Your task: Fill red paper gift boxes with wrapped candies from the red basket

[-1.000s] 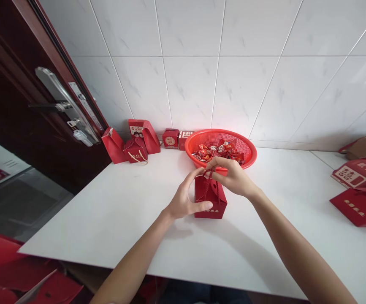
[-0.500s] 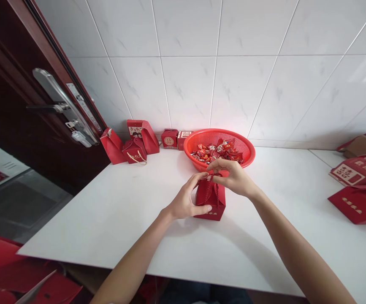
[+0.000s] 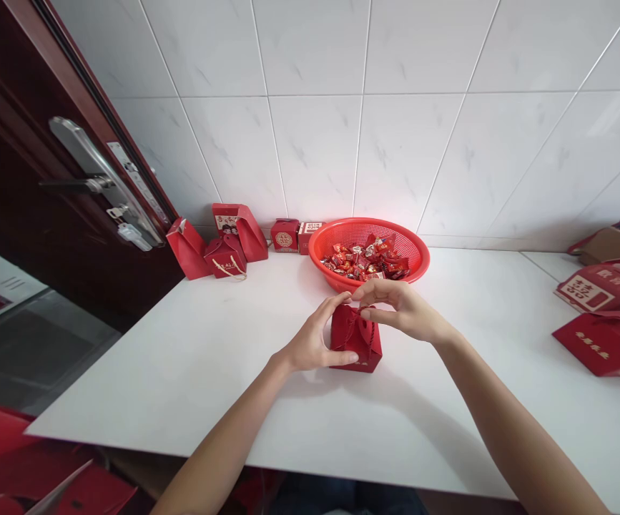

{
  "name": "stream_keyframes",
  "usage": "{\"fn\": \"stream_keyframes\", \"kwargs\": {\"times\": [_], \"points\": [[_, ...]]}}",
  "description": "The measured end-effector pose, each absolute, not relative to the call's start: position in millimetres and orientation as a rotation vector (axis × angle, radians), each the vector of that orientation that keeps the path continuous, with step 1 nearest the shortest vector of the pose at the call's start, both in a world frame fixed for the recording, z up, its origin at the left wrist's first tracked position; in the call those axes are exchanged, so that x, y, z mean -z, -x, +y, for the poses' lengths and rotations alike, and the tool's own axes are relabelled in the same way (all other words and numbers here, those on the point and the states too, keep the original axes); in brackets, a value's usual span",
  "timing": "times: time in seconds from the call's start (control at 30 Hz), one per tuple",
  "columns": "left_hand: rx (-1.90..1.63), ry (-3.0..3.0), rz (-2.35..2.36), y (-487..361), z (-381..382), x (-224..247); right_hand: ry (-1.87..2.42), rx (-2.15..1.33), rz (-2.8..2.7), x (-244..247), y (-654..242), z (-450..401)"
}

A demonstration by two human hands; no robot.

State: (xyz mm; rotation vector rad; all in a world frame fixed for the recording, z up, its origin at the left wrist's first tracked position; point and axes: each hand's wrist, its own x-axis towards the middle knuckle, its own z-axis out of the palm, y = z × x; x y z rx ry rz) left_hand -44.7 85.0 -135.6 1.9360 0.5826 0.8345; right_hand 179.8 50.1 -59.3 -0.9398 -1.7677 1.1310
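Standing on the desk (image 3: 181,372), one red box (image 3: 366,349) is grasped by our left hand (image 3: 312,340). Our right hand (image 3: 400,311) bends over its cord (image 3: 372,337); we cannot tell whether it grips. Behind, we see one basket (image 3: 422,263) of candies (image 3: 366,261); leftward, five packages (image 3: 285,237).

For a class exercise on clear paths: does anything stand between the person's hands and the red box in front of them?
Nothing visible does. The left hand curves around the left side of the red box, and the right hand is at its top. The basket stands beyond the box, not in between.
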Motion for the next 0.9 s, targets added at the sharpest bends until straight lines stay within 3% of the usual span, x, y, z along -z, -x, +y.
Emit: {"fn": "stream_keyframes", "kwargs": {"times": [0.17, 0.43, 0.73, 0.9], "points": [[-0.910, -1.890, 0.572, 44, 84, 133, 0.850, -1.325, -1.522, 54, -172, 52], [-0.857, -1.955, 0.552, 42, 88, 139, 0.874, -1.298, -1.365, 52, -171, 55], [-0.789, -2.042, 0.642, 41, 88, 144, 1.015, -1.346, -1.582, 43, -177, 52], [-0.772, -2.063, 0.640, 40, 86, 140, 1.301, -1.139, -1.940, 35, -182, 52]]}}
